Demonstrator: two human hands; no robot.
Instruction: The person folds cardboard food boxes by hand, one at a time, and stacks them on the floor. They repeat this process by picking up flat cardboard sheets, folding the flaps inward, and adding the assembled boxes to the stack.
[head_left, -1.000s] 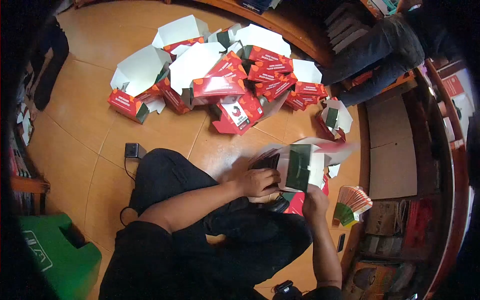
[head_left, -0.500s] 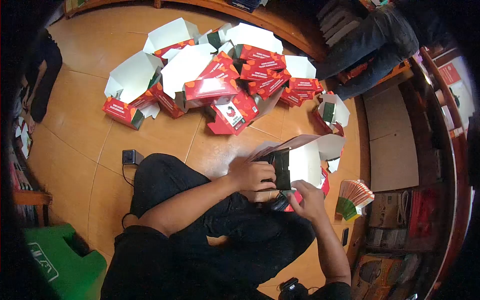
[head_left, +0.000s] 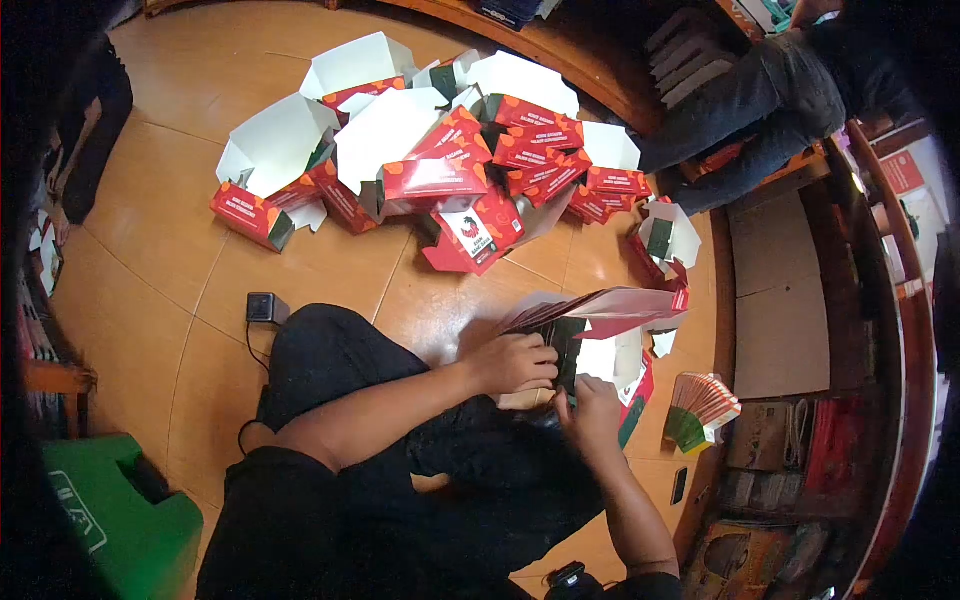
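Note:
A partly folded food carton (head_left: 600,357), white inside with red and dark green outer panels, lies in front of my crossed legs. Curled fingers of my left hand (head_left: 510,364) grip its dark green side panel (head_left: 565,352) from the left. At the lower corner of that panel, my right hand (head_left: 594,412) has thumb and fingers closed on the carton's edge. A large pinkish-red flap (head_left: 625,312) stands over the far side of the carton. The carton's underside is hidden by my hands and knee.
Beyond my legs is a heap of folded red-and-white cartons (head_left: 435,175). A fanned stack of printed card pieces (head_left: 700,410) and a phone (head_left: 680,485) lie at right. A black cube (head_left: 265,308) with a cable and a green stool (head_left: 120,510) are at left. Two people sit nearby.
My right hand has moved left towards my left hand and closed at the panel's corner. The carton's far flap has tipped over the opening. The view has shifted slightly.

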